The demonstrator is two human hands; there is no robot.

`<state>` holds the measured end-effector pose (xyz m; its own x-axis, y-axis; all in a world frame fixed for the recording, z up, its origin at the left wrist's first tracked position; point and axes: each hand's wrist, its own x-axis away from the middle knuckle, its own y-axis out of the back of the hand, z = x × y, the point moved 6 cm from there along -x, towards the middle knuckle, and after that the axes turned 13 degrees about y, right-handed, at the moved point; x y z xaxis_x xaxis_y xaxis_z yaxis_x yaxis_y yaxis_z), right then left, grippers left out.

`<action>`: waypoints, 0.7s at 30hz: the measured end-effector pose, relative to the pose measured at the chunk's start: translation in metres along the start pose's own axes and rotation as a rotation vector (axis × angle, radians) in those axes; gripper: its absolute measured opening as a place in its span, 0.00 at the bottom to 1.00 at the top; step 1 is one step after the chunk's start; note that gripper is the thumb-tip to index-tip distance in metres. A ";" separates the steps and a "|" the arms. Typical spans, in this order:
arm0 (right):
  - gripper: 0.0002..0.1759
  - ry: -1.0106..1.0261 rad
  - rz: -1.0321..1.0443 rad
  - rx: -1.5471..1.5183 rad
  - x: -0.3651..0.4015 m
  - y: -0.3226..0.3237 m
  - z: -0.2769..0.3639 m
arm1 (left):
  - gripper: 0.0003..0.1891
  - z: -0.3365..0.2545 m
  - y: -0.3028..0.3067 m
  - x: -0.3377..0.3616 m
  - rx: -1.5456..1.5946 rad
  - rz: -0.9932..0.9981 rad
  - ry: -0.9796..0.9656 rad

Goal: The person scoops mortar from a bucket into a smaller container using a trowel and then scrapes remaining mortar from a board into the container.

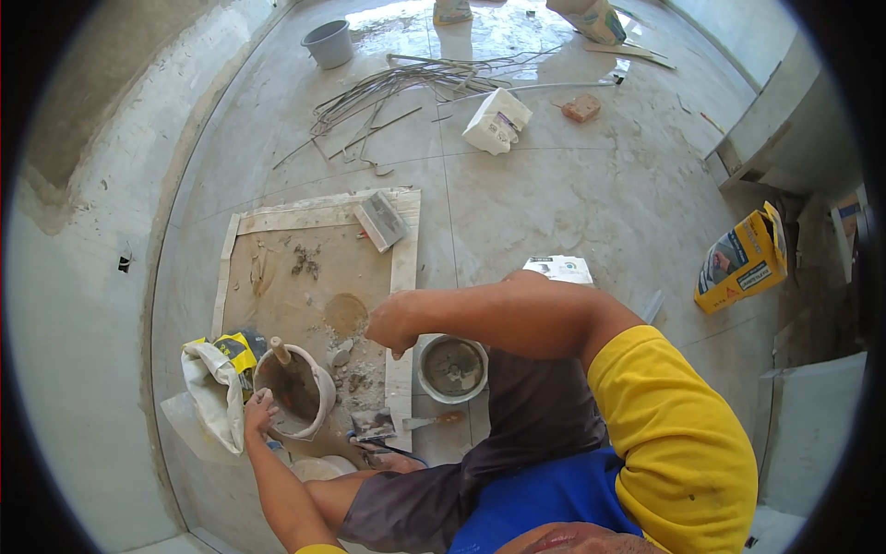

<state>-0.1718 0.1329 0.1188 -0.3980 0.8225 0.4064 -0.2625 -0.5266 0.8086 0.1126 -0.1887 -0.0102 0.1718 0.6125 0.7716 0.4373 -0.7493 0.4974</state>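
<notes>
My left hand (261, 411) is closed on the near-left rim of a mortar-smeared bucket (325, 392). A wooden handle (279, 349) sticks up out of that bucket. My right hand (392, 323) is curled over the right edge of a dirty cardboard sheet (277, 277); whatever its fingers hold, if anything, is hidden. Just below and right of it stands a round tub (427, 380) with grey, wet-looking material inside. A scraper (434, 420) lies by my foot, near a flat dark blade (374, 425). A crumpled white sack (212, 388) leans beside the bucket.
Grey crumbs and lumps (346, 355) litter the cardboard, and a rectangular float (380, 222) rests at its far corner. Beyond lie thin metal rods (406, 88), a white package (496, 121), a brick (581, 108) and a grey bucket (329, 44). A yellow bag (741, 258) stands right.
</notes>
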 end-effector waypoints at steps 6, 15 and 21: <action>0.22 0.023 -0.067 0.040 0.004 0.003 -0.001 | 0.26 -0.002 -0.003 0.006 -0.008 -0.021 0.012; 0.24 -0.007 -0.032 -0.008 0.009 0.005 0.001 | 0.23 0.007 0.018 -0.018 0.015 -0.136 -0.045; 0.22 0.005 -0.046 0.025 0.010 0.007 0.003 | 0.17 0.017 0.031 -0.022 0.043 -0.257 0.030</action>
<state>-0.1747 0.1381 0.1302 -0.3904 0.8447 0.3662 -0.2584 -0.4823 0.8370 0.1373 -0.2209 -0.0189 0.0242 0.7730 0.6339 0.5008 -0.5582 0.6615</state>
